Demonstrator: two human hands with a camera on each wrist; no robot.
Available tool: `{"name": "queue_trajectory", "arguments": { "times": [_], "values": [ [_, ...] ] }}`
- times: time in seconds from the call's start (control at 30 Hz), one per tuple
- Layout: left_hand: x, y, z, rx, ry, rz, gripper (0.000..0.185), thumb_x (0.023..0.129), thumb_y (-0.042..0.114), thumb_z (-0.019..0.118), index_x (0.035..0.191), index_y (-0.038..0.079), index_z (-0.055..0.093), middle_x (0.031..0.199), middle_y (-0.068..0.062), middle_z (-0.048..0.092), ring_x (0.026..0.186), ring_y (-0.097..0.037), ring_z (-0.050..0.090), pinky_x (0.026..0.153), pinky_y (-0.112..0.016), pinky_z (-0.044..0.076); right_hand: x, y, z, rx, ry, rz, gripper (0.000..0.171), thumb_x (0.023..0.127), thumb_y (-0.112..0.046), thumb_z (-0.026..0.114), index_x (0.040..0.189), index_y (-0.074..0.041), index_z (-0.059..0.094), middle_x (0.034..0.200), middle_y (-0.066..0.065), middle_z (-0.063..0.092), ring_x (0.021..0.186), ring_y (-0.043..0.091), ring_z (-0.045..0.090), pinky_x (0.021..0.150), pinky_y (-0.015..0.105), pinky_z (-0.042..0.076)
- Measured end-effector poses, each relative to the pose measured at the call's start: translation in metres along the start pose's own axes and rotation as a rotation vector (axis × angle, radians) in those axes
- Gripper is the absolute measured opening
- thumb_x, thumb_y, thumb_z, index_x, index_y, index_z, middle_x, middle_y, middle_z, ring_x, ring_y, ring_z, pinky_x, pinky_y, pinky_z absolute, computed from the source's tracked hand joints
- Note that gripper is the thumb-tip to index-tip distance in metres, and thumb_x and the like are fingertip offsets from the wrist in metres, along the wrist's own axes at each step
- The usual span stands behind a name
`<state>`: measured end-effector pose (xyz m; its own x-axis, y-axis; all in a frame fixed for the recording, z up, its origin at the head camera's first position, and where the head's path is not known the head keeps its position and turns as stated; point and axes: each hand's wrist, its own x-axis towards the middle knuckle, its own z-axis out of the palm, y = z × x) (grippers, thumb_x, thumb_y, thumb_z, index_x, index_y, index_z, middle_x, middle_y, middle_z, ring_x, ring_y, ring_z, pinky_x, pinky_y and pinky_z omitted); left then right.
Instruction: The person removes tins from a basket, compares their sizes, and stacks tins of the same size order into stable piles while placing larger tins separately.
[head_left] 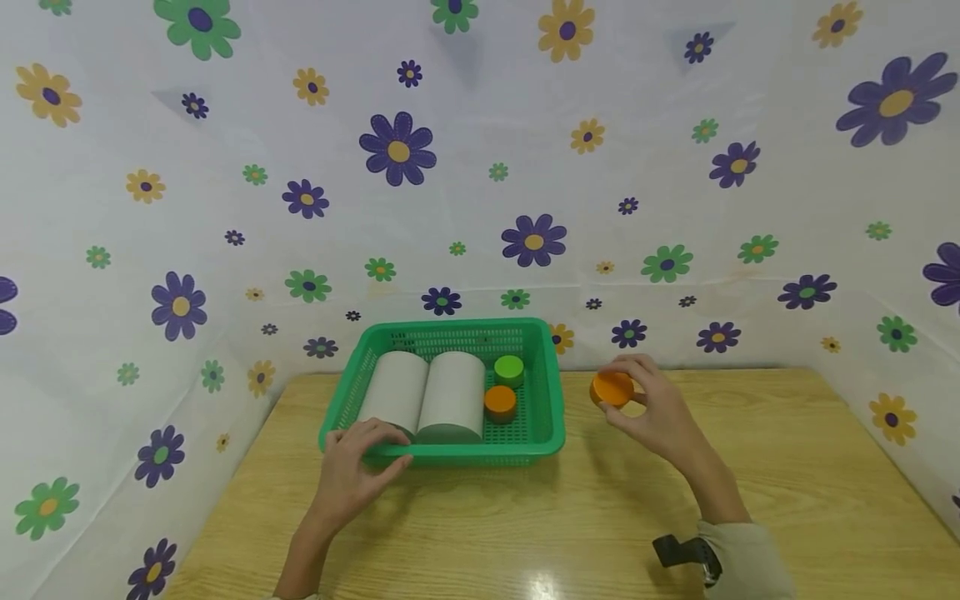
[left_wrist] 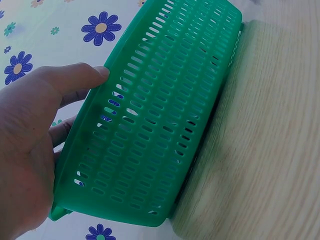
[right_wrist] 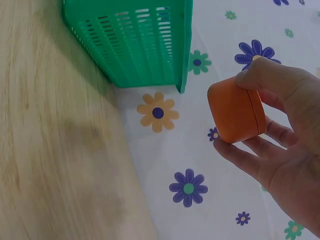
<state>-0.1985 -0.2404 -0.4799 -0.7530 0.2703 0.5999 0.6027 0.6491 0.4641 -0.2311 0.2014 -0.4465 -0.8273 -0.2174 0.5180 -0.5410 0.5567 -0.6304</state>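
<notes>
A green plastic basket (head_left: pixel 553 392) with slotted walls stands on the wooden table. My left hand (head_left: pixel 356 471) grips its near rim toward the left corner, thumb outside and fingers over the edge; the left wrist view shows the thumb against the basket wall (left_wrist: pixel 145 120). To the right of the basket, my right hand (head_left: pixel 652 408) pinches a small orange round container (right_wrist: pixel 235 110) between thumb and fingers, held above the table. A seam runs round that container near one end. Inside the basket are two white rolls (head_left: pixel 453 396), another orange round container (head_left: pixel 500 402) and a light green one (head_left: pixel 509 370).
A pale wooden table (head_left: pixel 480 533) lies under everything. Behind and at both sides hangs a white sheet (head_left: pixel 480 208) printed with flowers. A black strap (head_left: pixel 686 552) sits at my right wrist, by the light sleeve (head_left: pixel 746 560).
</notes>
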Motion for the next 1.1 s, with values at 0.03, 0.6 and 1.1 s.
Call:
{"name": "queue_trajectory", "arguments": {
  "times": [0.03,0.6,1.1],
  "values": [
    [0.0,0.0,0.0,0.001,0.0,-0.003,0.023,0.08,0.02,0.087,0.096,0.026,0.072,0.098,0.018,0.068,0.096,-0.013,0.062,0.081,-0.043,0.024,-0.001,0.002,-0.001,-0.002,0.009,0.005,0.047,0.079,0.009,0.081,0.121,-0.003,0.065,0.128,0.015,0.055,0.113,0.04,0.061,0.077,0.049,0.058],
    [-0.001,0.002,0.0,-0.01,-0.008,-0.012,0.022,0.08,0.018,0.088,0.096,0.024,0.073,0.098,0.018,0.068,0.097,-0.014,0.063,0.082,-0.045,0.024,-0.015,0.038,-0.002,-0.015,0.15,0.06,0.044,0.08,0.007,0.082,0.121,0.001,0.066,0.126,0.02,0.057,0.113,0.043,0.059,0.073,0.056,0.056],
    [0.001,0.003,0.001,-0.004,-0.006,-0.011,0.023,0.08,0.015,0.088,0.096,0.022,0.074,0.098,0.018,0.068,0.097,-0.014,0.063,0.081,-0.045,0.023,-0.026,0.063,0.006,-0.068,0.212,0.127,0.042,0.081,0.003,0.084,0.119,0.004,0.067,0.122,0.025,0.06,0.108,0.043,0.061,0.074,0.056,0.057]
  ]
}}
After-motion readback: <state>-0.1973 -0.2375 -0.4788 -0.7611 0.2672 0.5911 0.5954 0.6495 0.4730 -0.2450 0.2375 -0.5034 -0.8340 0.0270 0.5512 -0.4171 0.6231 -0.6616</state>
